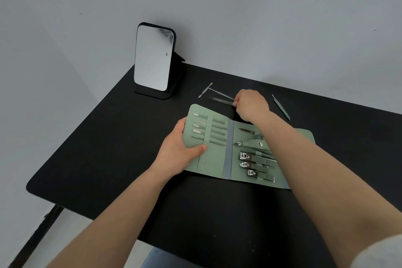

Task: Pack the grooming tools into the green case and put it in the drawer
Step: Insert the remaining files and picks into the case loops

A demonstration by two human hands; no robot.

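The green case (pixel 219 159) lies open on the black table (pixel 108 148). Its left half holds several thin tools under a strap; its right half holds clippers and nippers. My left hand (pixel 177 150) grips the case's left edge, thumb on the inside. Beyond the case, my right hand (pixel 250 105) pinches the end of a nail file (pixel 220 99), which is blurred and just above the table. Two thin tools (pixel 214 91) lie crossed behind the file. Another thin tool (pixel 281 107) lies to the right of my right hand.
A black-framed mirror (pixel 153 59) stands upright at the table's back left corner, against a grey wall. The table's left edge and a leg (pixel 39 230) show at lower left. No drawer is in view.
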